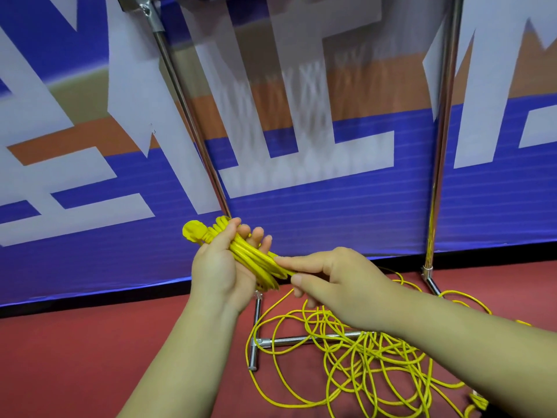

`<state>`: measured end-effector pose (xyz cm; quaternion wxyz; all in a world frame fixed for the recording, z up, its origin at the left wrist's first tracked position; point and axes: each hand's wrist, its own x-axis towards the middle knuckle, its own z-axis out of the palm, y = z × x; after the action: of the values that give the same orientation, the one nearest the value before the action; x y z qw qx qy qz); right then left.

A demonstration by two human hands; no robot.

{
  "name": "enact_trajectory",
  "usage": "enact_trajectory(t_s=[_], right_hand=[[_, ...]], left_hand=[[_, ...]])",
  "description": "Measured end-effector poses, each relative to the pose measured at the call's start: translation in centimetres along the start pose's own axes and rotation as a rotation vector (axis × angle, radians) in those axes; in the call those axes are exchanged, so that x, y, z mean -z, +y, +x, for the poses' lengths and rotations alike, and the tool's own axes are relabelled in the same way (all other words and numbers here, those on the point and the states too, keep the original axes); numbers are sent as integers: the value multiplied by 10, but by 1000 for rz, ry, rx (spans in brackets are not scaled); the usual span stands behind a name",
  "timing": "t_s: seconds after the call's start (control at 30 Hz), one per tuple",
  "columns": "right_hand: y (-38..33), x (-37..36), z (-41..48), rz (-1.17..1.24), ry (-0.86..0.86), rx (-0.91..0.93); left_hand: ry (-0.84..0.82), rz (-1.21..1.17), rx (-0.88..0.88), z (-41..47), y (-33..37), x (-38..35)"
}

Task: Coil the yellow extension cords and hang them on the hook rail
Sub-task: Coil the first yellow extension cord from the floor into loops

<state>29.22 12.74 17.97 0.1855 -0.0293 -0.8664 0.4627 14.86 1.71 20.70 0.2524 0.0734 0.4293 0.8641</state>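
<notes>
While the left hand (220, 267) gripped a small yellow coil (256, 260), the right hand (340, 279) pinched the cord (287, 271) at its end
The coil lay across the left palm, fingers curled round it, a yellow plug (193, 231) jutting out at its upper left end. Right forefinger and thumb closed on the cord just beside the coil's lower end. Below, loose loops (366, 342) lay tangled on the red floor (90, 357), over the base bar (301, 339) of a chrome rack (443, 146) standing before a blue and white banner (331, 221)

Bright, even light, soft shadows. Motion blur on banner (301, 95) top centre; glare streaks on chrome poles (443, 116); wide-angle bending at edges.
</notes>
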Motion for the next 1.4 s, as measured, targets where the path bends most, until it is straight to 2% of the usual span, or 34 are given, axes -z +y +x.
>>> enact_trajectory(t_s=[0.13,0.23,0.37,0.53,0.7,0.8,1.03,1.23,1.4], right_hand=[[14,0,-2,72,-81,-27],[28,3,-5,95,-154,-112],[50,12,-4,127,-224,-304],[62,11,7,54,18,-435],[52,7,20,4,313,-463],[43,8,25,101,384,-430],[6,9,22,260,257,-222],[-1,16,20,386,215,-114],[3,33,16,465,147,-70]], left_hand=[[61,-120,-13,2,22,7],[101,-242,-31,9,41,21],[-12,-325,0,17,56,48],[-100,-162,70,6,47,49],[-154,163,64,-9,37,41],[-144,381,20,-12,24,41],[-258,696,6,-14,-10,42],[-383,712,36,-20,-25,27],[-415,535,-19,-20,-16,15]])
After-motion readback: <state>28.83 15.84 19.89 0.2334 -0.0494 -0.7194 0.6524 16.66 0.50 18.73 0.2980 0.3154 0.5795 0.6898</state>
